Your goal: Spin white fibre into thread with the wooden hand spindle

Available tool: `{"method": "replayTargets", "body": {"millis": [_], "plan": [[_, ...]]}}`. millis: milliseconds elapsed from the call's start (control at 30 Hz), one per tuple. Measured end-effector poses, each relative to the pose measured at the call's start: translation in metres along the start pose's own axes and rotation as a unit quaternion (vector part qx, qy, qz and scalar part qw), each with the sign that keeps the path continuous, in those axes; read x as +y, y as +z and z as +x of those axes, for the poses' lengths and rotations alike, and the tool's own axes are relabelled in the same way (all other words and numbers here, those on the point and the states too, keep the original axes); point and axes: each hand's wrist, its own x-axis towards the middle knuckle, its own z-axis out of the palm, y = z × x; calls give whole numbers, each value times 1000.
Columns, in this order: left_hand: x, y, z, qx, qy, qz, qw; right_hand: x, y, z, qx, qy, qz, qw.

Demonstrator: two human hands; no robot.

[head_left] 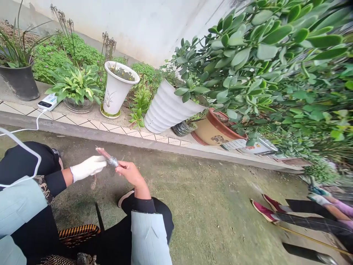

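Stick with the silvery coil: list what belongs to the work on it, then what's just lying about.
In the work:
- stick
- silvery coil around it
- right hand, holding it
- gloved left hand, close by

Apparently just around:
- white device with cable, on the ledge
- black pot
- white ribbed pot

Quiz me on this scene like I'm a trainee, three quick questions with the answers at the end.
1. True or false: the right hand wears a white glove.
2. What is wrapped around the reddish stick in that hand? A) green ribbon, B) silvery coil, C) black tape.
3. Fill in: from the small white device on the tiled ledge runs a white ____.

Key: 1 false; 2 B; 3 cable.
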Motion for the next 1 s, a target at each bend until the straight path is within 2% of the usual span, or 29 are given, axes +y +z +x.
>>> {"method": "replayTargets", "body": {"millis": [100,167,233,300,433,467,500,567,633,667,700,733,833,900,1000], "plan": [[-11,4,4,25,-29,-73,997,10,17,14,95,-2,-41,995],[-16,6,7,44,-29,-64,997,14,23,20,134,2,-101,986],[-19,7,8,45,-26,-12,999,15,21,22,159,11,-166,973],[-22,7,9,20,-19,55,998,12,14,21,185,28,-230,955],[-23,2,6,-54,9,187,981,5,1,15,222,114,-369,896],[-23,1,4,-69,24,219,973,5,0,13,198,142,-403,882],[-21,-1,3,-80,38,247,965,5,0,12,148,168,-428,876],[-18,-5,0,-96,56,287,951,8,0,9,-33,206,-419,884],[-15,-7,0,-114,48,291,949,10,-1,5,-229,200,-321,897],[-14,-7,0,-121,37,278,952,10,-3,2,-289,178,-253,906],[-13,-7,0,-124,30,256,958,9,-5,-1,-313,148,-186,920],[-12,-6,1,-122,26,227,966,8,-8,-3,-301,114,-129,938],[-14,-1,3,-94,21,155,983,3,-13,-6,-179,42,-5,983],[-18,2,5,-82,11,141,987,3,-11,-3,-103,21,53,993],[-27,2,7,-102,10,151,983,9,-3,7,3,8,96,995]]}}
